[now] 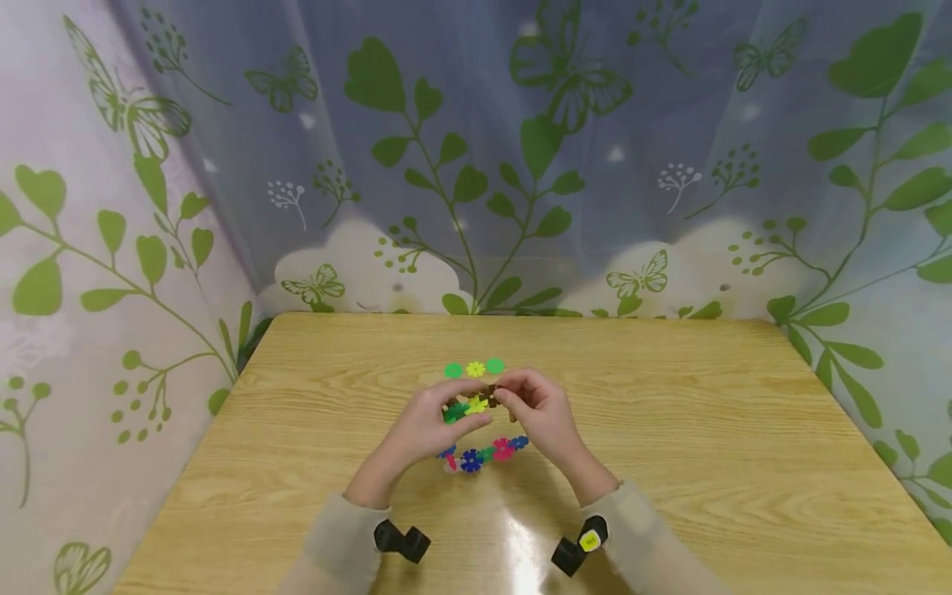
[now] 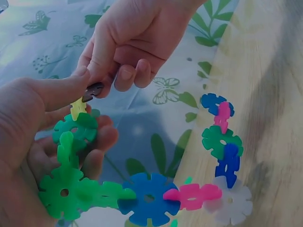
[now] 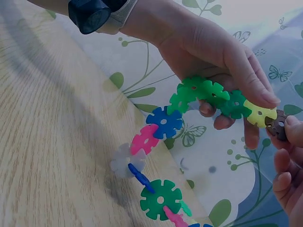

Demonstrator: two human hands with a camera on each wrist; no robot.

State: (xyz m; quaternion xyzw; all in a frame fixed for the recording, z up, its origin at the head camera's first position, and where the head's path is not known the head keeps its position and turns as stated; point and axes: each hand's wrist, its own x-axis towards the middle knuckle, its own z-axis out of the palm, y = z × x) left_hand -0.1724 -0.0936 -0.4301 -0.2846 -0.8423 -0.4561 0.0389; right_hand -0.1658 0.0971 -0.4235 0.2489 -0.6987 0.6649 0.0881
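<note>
A chain of notched plastic flower discs runs from my left hand (image 1: 427,421) down toward the table and bends round. Its links include a green disc (image 3: 161,199), a white disc (image 3: 124,161), a pink disc (image 2: 193,196) and a blue disc (image 2: 148,199). At the upper end, my left hand pinches the yellow disc (image 3: 259,114) between thumb and fingers, with green links lying against the palm. My right hand (image 1: 543,413) pinches a brown disc (image 3: 278,125) between thumb and forefinger. The brown disc meets the yellow one edge to edge; how deep their slots sit is hidden.
Beyond the hands, a green disc (image 1: 454,370), a yellow disc (image 1: 476,368) and another green disc (image 1: 495,364) lie in a row on the wooden table (image 1: 669,397). A leaf-patterned curtain (image 1: 476,165) hangs behind the table's far edge. Each wrist wears a black camera.
</note>
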